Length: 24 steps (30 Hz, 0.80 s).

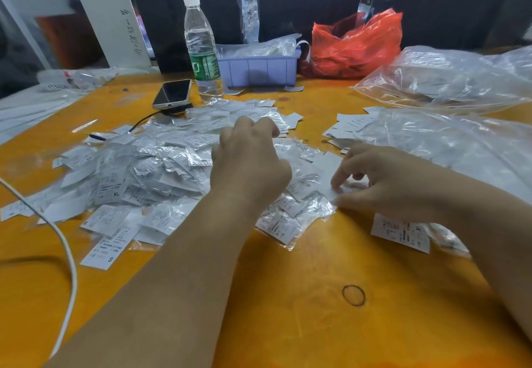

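White label (331, 170): which hand has it, and how?

— Right hand (394, 183), pinching the label's near edge between forefinger and thumb. It lies flat on the heap and runs away from the fingertips toward the other hand.

— And the left hand (250, 163)?

— Just left of the grip, knuckles up, fingers curled down into the pile of bagged labels (161, 166). Whether they have caught a packet cannot be told; the back of the hand hides them.

— What lies around the grip?

— The pile touches the pinched label and spreads away to the left. A printed tag (400, 232) lies just on the near side, by the right wrist. Clear plastic bags (460, 148) are heaped just beyond and to the right. Nearer the person, a rubber band (353, 295) lies alone on the orange table (288, 324).

— Farther out?

— Well beyond the grip stand a water bottle (203, 50), a phone (172, 94), a lilac tray (259, 69) and a red bag (357, 45). A white cable (67, 252) curves far to the left.
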Tool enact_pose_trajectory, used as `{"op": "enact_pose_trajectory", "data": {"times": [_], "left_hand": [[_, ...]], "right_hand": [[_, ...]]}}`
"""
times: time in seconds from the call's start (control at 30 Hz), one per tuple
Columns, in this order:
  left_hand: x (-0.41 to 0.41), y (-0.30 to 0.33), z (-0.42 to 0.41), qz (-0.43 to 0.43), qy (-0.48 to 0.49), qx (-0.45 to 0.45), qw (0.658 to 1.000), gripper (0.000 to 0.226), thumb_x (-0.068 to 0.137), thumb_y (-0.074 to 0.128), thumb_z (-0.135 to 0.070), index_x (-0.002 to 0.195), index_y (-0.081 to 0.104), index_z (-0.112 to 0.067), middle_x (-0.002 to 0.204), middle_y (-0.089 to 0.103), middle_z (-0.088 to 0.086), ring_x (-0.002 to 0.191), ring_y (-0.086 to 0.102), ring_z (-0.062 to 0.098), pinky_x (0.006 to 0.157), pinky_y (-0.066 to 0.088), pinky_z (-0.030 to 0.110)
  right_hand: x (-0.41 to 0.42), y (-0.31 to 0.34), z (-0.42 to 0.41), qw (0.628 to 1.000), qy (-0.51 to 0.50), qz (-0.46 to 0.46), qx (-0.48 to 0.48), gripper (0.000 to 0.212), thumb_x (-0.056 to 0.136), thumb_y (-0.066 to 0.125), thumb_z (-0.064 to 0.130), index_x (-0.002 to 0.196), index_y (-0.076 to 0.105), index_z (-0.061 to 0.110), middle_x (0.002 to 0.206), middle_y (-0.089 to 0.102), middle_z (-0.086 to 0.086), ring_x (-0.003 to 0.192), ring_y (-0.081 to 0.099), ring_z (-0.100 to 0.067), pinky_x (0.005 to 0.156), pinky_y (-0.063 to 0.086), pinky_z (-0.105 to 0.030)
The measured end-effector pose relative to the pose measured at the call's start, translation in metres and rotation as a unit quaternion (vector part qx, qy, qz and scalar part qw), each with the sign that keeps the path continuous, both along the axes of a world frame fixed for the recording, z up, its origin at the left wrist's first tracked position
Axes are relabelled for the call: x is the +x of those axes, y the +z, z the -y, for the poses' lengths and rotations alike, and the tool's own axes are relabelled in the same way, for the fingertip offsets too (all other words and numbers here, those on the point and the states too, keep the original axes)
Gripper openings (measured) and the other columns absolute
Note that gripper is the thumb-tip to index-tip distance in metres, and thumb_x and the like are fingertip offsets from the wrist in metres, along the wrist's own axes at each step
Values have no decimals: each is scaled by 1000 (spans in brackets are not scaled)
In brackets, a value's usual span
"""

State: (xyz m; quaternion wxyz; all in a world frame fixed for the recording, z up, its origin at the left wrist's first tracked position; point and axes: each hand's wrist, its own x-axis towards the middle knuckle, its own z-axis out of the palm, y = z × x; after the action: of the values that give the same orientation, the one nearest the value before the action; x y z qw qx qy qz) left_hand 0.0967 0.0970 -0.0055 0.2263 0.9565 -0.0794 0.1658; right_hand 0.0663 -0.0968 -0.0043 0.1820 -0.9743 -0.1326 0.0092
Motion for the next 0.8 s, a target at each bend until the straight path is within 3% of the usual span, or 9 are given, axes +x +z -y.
{"op": "enact_pose_trajectory", "data": {"times": [0.1,0.17,0.23,0.3,0.4,0.53,0.63,0.77,0.8], "left_hand": [[-4,-1,5,8,-70,-43,997,30,86,63,-27,117,59,-27,120,52,-4,116,45,17,95,38,29],[-7,0,10,-8,-128,-103,986,21,87,64,-27,108,63,-28,112,57,-8,101,51,4,82,40,15],[-10,1,14,-38,-175,-135,975,11,89,63,-27,100,65,-28,99,62,-11,86,54,-2,67,38,10],[-12,2,17,-62,-209,-150,964,6,91,59,-27,90,64,-25,81,62,-8,69,55,6,52,38,18],[-16,1,20,-75,-242,-171,952,15,93,58,-26,82,62,-17,67,57,-1,59,48,18,52,37,33],[-16,0,23,-100,-244,-220,939,21,96,57,-29,77,63,-24,65,54,-8,60,49,8,55,37,25],[-14,-1,24,-83,-233,-225,942,21,96,58,-27,75,63,-27,61,53,-10,53,46,3,47,34,14],[-18,-3,29,-75,-235,-231,941,11,94,59,-24,84,65,-23,68,63,-7,55,52,8,47,38,18],[-20,-3,31,-80,-241,-230,940,9,93,59,-23,87,65,-23,72,66,-6,60,57,12,50,42,23]], "right_hand": [[1,-1,-1,997,-15,37,59,9,89,67,31,80,69,33,91,59,15,84,57,-3,69,43,-25],[3,1,-1,987,-27,57,149,14,91,63,21,79,69,28,78,65,13,72,60,-2,63,42,-21],[4,6,0,966,-21,63,252,14,92,60,12,82,69,17,72,67,5,67,61,-9,65,48,-26],[4,10,3,944,-10,73,322,12,93,58,6,86,68,9,68,67,-4,61,61,-19,59,51,-33],[2,12,4,930,0,109,351,12,93,60,5,85,69,8,59,62,-6,49,54,-16,48,44,-31],[-1,11,1,935,-9,168,312,9,91,64,6,86,71,11,54,59,-3,45,51,-13,46,43,-25],[-9,13,-1,944,-19,205,259,5,89,67,12,91,72,11,64,65,0,53,60,-15,52,52,-30],[-28,26,13,952,-74,278,109,15,89,65,8,99,74,15,81,70,2,71,65,-14,68,54,-28],[-33,28,18,953,-90,284,57,18,89,62,6,100,74,14,84,71,-1,75,66,-18,73,55,-33]]}}
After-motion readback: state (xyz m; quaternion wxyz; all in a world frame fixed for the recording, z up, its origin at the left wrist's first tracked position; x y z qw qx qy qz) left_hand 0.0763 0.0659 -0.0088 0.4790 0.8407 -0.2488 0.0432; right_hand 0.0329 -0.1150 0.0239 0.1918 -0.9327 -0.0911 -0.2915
